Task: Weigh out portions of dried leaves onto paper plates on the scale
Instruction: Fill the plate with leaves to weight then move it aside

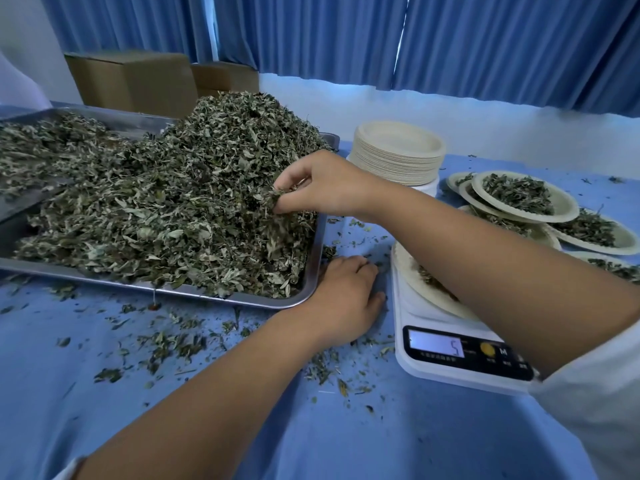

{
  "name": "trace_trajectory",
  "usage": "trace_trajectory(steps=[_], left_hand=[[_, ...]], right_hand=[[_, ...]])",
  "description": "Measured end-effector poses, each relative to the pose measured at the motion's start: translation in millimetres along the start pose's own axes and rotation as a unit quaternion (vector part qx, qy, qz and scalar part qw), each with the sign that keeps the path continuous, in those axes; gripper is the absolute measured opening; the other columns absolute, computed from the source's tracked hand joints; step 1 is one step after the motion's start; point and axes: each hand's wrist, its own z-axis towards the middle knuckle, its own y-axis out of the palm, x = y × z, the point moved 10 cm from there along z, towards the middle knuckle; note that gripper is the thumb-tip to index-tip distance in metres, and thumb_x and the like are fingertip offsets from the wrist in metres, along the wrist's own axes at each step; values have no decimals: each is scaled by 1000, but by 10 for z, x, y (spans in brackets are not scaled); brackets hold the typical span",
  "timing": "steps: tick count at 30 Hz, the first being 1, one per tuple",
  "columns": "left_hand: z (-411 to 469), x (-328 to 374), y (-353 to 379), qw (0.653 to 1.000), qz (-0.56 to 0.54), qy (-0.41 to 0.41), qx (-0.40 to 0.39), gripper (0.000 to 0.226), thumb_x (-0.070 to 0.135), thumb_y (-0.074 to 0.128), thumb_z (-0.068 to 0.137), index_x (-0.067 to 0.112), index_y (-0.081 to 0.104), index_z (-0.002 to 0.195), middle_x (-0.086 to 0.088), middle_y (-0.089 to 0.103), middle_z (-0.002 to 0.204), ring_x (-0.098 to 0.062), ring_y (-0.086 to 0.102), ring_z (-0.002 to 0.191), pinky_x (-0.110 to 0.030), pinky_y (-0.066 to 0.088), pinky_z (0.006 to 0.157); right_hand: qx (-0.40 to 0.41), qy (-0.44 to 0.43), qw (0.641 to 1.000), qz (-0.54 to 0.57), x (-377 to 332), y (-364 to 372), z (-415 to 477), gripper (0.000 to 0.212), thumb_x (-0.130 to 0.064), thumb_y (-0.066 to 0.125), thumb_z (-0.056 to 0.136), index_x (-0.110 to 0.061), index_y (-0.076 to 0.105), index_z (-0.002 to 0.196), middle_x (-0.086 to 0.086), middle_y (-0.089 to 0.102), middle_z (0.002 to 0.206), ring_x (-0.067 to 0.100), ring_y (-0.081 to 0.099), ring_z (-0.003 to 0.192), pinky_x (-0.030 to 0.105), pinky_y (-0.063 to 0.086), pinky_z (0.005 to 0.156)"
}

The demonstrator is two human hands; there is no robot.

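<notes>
My right hand (325, 185) pinches dried leaves (173, 188) in its fingers (290, 203) above the tray (309, 271). My left hand (346, 296) lies relaxed, holding nothing, on the leaf-strewn blue bench (242, 417). Blue curtains (485, 39) hang beyond its far edge.

The scale (450, 367) display (435, 344), below and right of the right hand (322, 188) pinching dried leaves (273, 199), reads "5". The button (503, 351) beside it bears "M"; the smaller print is illegible.

Single head-worn wide-angle view. Looks forward and down over blue table (52, 393), near, at arm's reach. Metal tray (194, 292) of dried leaves (173, 202) left of centre, scale (450, 351) at right, blue curtain (485, 39) across top. Straight edges bow toward frame borders.
</notes>
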Motion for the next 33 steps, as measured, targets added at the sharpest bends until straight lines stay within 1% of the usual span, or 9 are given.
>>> trace_trajectory(steps=[3, 5, 9, 12, 18, 22, 26, 30, 33], left_hand=[[-10, 2, -12, 1000, -5, -6, 3, 47, 31, 40, 100, 7, 39, 140, -9, 34, 145, -27, 26, 133, -24, 15, 105], [-11, -2, -17, 1000, -9, -10, 3, 47, 31, 41, 99, 8, 40, 140, -8, 34, 145, -26, 26, 133, -24, 15, 104], [-3, -26, 14, 1000, -13, -22, -12, 48, 34, 40, 99, 12, 37, 142, -4, 31, 147, -23, 22, 135, -27, 14, 109], [3, -28, 24, 999, -11, -25, -17, 48, 35, 39, 100, 14, 36, 143, -1, 31, 147, -22, 22, 136, -30, 15, 113], [5, -21, 8, 999, -8, -27, -20, 48, 36, 40, 99, 17, 36, 143, 2, 32, 147, -18, 22, 136, -25, 14, 110], [2, -21, 12, 999, 0, -30, -29, 50, 38, 40, 99, 18, 34, 144, 4, 30, 149, -17, 21, 138, -25, 13, 112], [-7, -16, 14, 999, 9, -32, -39, 50, 38, 39, 99, 20, 33, 145, 5, 29, 150, -15, 21, 139, -25, 14, 112], [-13, 3, 4, 999, 11, -31, -41, 50, 38, 39, 99, 22, 32, 145, 6, 30, 149, -14, 23, 138, -25, 17, 112], [-22, 16, 8, 998, 14, -31, -46, 50, 38, 39, 99, 22, 31, 146, 7, 29, 150, -13, 22, 138, -24, 15, 112]], right_hand=[[4, 25, 999, 48, 45, -32, -31, 5, -19, 77, 79, -18, 75, 84, -26, 67, 72, -10, 55, 62, 8, 43, 58], [19, 49, 994, 92, 108, -100, -83, 3, -21, 77, 78, -21, 74, 80, -27, 65, 71, -7, 55, 65, 15, 44, 61], [46, 82, 971, 220, 284, -336, -338, 7, -13, 74, 79, -19, 71, 79, -7, 62, 68, 7, 57, 67, 21, 41, 62], [64, 84, 966, 237, 416, -612, -632, 15, -10, 71, 81, -19, 67, 70, -2, 61, 66, 8, 55, 62, 18, 41, 56], [121, 128, 980, 95, 753, -1153, -1287, 15, -15, 77, 73, -20, 64, 67, -6, 63, 65, 4, 54, 58, 15, 40, 56], [95, 166, 981, -25, 920, -1281, -1502, 17, -36, 83, 68, -24, 71, 73, -16, 63, 65, -2, 53, 59, 18, 38, 63], [58, 173, 979, -89, 955, -1248, -1509, 15, -43, 79, 72, -28, 76, 71, -19, 64, 59, -9, 54, 54, 13, 36, 52], [-3, 178, 969, -171, 1045, -1044, -1446, 18, -43, 73, 80, -25, 77, 81, -12, 68, 71, 0, 57, 65, 13, 41, 56], [38, 148, 970, -188, 974, -1087, -1403, 17, -40, 73, 82, -26, 71, 92, -15, 61, 78, -2, 53, 69, 11, 38, 58]])
